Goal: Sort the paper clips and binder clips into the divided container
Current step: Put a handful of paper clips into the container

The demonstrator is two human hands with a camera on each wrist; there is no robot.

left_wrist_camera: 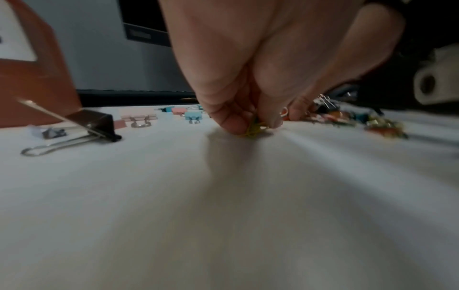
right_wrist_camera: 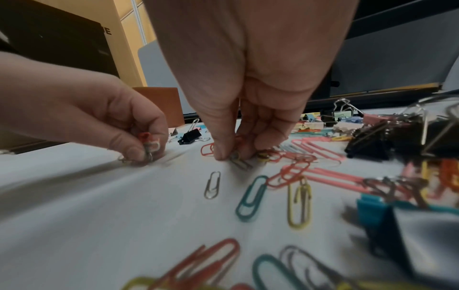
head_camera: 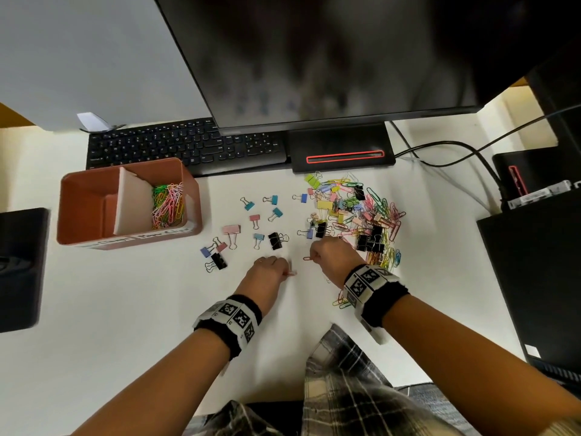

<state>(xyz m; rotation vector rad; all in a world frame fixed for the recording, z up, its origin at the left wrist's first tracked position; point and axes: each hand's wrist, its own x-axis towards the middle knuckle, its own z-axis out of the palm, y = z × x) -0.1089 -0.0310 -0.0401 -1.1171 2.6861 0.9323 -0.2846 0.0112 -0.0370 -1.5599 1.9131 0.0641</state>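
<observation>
The brown divided container (head_camera: 94,196) stands at the left; its right compartment holds coloured paper clips (head_camera: 168,204), its left one looks bare. Loose binder clips (head_camera: 231,231) lie scattered mid-table, and a mixed pile of clips (head_camera: 355,212) lies to the right. My left hand (head_camera: 283,272) is down on the table and pinches a small bunch of paper clips (left_wrist_camera: 253,127). Close beside it, my right hand (head_camera: 314,256) pinches paper clips (right_wrist_camera: 236,157) at the pile's near edge, with a red one (head_camera: 308,258) sticking out.
A black keyboard (head_camera: 188,146), the monitor (head_camera: 314,58) and its base (head_camera: 342,149) line the back. Cables (head_camera: 456,149) and black boxes (head_camera: 534,262) stand at the right, a dark object (head_camera: 19,265) at the left. More paper clips (head_camera: 341,302) lie by my right wrist.
</observation>
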